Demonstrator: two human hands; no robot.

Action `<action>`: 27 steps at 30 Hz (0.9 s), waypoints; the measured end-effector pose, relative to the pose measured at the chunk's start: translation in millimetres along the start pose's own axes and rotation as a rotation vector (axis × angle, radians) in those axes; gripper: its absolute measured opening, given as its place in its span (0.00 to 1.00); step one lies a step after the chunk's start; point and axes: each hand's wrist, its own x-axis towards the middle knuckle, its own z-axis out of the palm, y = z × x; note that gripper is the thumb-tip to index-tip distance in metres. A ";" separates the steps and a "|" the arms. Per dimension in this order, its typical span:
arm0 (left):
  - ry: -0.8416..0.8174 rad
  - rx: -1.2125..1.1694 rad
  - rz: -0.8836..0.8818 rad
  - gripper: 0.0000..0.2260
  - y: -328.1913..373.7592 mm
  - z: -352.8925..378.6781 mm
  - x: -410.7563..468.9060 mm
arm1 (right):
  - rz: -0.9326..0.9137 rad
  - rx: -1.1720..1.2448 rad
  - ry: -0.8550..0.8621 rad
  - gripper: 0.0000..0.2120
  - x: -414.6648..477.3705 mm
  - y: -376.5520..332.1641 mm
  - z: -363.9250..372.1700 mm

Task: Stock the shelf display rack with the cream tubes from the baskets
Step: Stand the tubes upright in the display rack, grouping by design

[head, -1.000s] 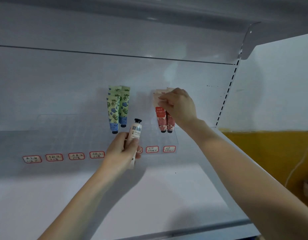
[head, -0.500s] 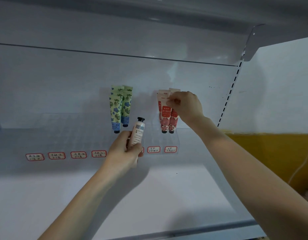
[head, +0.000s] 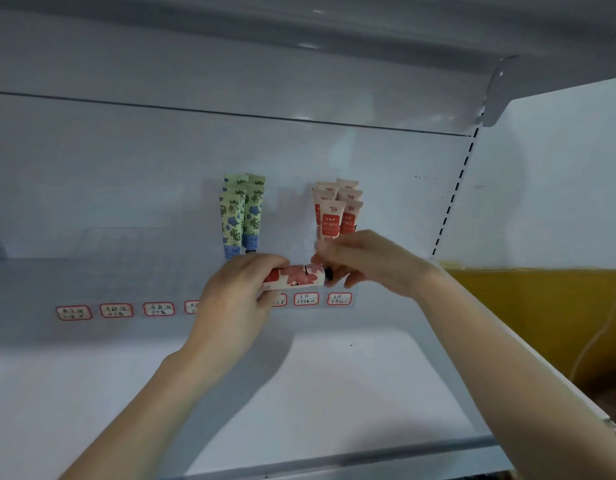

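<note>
Nearest to me, two bare forearms rise from the bottom edge of the frame over the white shelf (head: 334,393) and meet at mid-frame. My left hand (head: 240,296) holds a cream tube (head: 296,275) lying crosswise, its fingers (head: 265,263) wrapped round the red end, so the pale body with its pink flower print points right. My right hand (head: 372,261) sits at the tube's black cap end with its fingers (head: 348,278) curled close. That hand is blurred, and I cannot tell whether it actually pinches the cap. Just behind the hands, a row of red-bordered labels (head: 306,298) runs from the left of the frame to its centre along the front of a clear rack; the left hand covers part of the row. Further back, a cluster of green flowered tubes (head: 242,213) stands upright left of centre. A cluster of red-and-cream tubes (head: 336,213) stands right of centre, directly above the right hand. At the right of the frame is a yellow box (head: 541,306).
</note>
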 end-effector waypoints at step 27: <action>-0.705 0.139 -0.069 0.42 20.0 28.2 -58.8 | -0.096 0.029 0.691 0.10 24.9 57.5 -1.2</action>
